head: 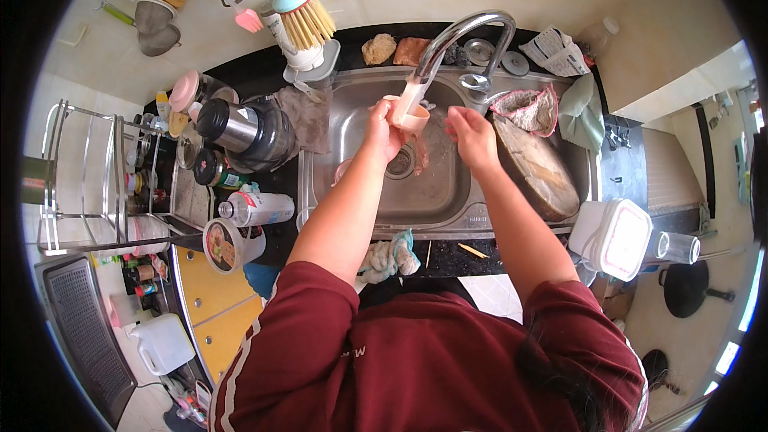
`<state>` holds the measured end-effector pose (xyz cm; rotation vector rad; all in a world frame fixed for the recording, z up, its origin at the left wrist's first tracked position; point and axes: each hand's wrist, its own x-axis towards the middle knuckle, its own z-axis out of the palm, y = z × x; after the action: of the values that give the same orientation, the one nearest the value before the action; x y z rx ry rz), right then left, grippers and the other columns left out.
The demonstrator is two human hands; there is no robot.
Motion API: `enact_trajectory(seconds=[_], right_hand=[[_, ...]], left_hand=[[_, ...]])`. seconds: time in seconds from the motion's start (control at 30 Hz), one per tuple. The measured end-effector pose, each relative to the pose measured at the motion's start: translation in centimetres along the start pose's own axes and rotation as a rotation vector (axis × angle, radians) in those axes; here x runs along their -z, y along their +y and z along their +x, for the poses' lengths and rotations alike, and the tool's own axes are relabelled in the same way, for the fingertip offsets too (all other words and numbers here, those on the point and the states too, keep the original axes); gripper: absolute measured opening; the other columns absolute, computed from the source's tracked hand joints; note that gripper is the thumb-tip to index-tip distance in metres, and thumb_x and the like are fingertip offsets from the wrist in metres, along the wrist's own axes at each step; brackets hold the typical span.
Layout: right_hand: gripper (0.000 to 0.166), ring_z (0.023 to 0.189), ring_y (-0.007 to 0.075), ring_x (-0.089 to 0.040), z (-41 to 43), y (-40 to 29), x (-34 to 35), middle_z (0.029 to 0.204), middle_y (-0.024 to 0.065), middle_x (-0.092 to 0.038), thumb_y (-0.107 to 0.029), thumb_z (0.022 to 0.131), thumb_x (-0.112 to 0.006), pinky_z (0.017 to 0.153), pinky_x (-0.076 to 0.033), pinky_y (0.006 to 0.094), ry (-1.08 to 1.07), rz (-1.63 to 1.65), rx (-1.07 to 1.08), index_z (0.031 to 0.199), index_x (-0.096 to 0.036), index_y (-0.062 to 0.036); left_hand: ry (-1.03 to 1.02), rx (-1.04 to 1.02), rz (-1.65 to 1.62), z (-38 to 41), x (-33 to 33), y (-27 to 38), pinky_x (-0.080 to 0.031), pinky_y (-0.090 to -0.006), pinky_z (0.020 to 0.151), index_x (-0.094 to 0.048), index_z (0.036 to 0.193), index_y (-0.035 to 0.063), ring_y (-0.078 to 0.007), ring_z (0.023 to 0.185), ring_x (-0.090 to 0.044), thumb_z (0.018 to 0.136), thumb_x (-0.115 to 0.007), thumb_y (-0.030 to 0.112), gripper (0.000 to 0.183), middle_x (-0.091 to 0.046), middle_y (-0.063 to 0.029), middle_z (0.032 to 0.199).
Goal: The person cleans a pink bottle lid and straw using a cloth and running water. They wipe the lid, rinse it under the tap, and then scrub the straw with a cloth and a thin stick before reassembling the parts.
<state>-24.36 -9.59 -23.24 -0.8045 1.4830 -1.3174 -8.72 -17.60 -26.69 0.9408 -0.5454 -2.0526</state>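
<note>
My left hand [386, 132] grips a small pink plastic cup [414, 118] under the faucet [441, 42]. Water runs from the spout into the cup, and some spills down toward the drain [401, 163] of the steel sink [441, 195]. To the right of the stream, over the basin, my right hand [471, 137] holds nothing that I can make out; its fingers are loosely curled. Partly hidden by my left forearm, another pink item [342, 171] lies at the basin's left side.
A round wooden chopping board [534, 168] leans in the sink's right side under a pink-edged cloth [528, 109]. Left of the sink stand a blender-like appliance [252, 132] and a plastic bottle [258, 208]. A crumpled cloth [390, 258] lies at the front edge. A dish brush [294, 0] is at the back.
</note>
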Motion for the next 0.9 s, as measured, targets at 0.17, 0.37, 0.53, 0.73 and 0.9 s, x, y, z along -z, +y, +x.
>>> enact_trajectory(seconds=[0.17,0.37,0.53,0.73,0.9], right_hand=[[0.03,0.067,0.0094,-0.055,2.6,-2.3,-1.3,0.084,0.0062,-0.063,-0.023,0.088,-0.054,0.061,-0.045,0.0239,0.036,0.054,0.01,0.106,-0.056,0.001],[0.021,0.062,0.0084,-0.054,4.5,-2.5,-2.5,0.075,0.0031,-0.062,-0.019,0.087,-0.055,0.055,-0.044,0.024,-0.228,-0.127,0.205,0.091,-0.059,0.0005],[0.023,0.057,0.0071,-0.05,5.2,-2.7,-2.9,0.063,0.0023,-0.058,-0.023,0.083,-0.061,0.054,-0.041,0.0237,-0.238,-0.243,0.168,0.077,-0.06,-0.001],[0.019,0.058,0.0117,-0.054,5.0,-3.3,-2.6,0.064,0.0047,-0.06,-0.02,0.079,-0.061,0.054,-0.043,0.0269,-0.147,-0.357,0.213,0.078,-0.061,-0.0007],[0.014,0.07,0.029,-0.061,4.7,-4.6,-0.3,0.074,0.0135,-0.063,-0.014,0.068,-0.063,0.065,-0.047,0.0353,-0.312,-0.863,0.271,0.079,-0.064,-0.006]], left_hand=[[0.125,-0.159,0.089,-1.2,1.8,-2.4,-0.042,-0.0382,0.067,-0.052,0.105,0.0093,-0.0223,0.088,-0.055,0.082,-0.042,0.028,0.031,-0.058,-0.0058,0.101],[0.144,0.024,0.07,-4.0,1.9,-3.8,-0.043,-0.0342,0.072,-0.051,0.107,0.0105,-0.018,0.089,-0.054,0.079,-0.047,0.016,0.029,-0.056,-0.0032,0.104],[0.196,0.201,-0.046,-3.9,1.9,-3.0,-0.046,-0.0427,0.08,-0.044,0.118,0.0082,-0.0264,0.095,-0.056,0.08,-0.045,0.007,0.038,-0.051,-0.0105,0.115],[0.276,-0.137,-0.054,-2.9,0.7,-3.0,-0.05,-0.0438,0.081,-0.039,0.12,0.0091,-0.0285,0.1,-0.055,0.076,-0.044,-0.005,0.046,-0.05,-0.0135,0.116],[0.305,-0.215,0.092,-3.3,-0.1,-2.3,-0.052,-0.0347,0.065,-0.034,0.118,0.0158,-0.0224,0.092,-0.056,0.072,-0.049,-0.004,0.053,-0.047,-0.0093,0.113]])
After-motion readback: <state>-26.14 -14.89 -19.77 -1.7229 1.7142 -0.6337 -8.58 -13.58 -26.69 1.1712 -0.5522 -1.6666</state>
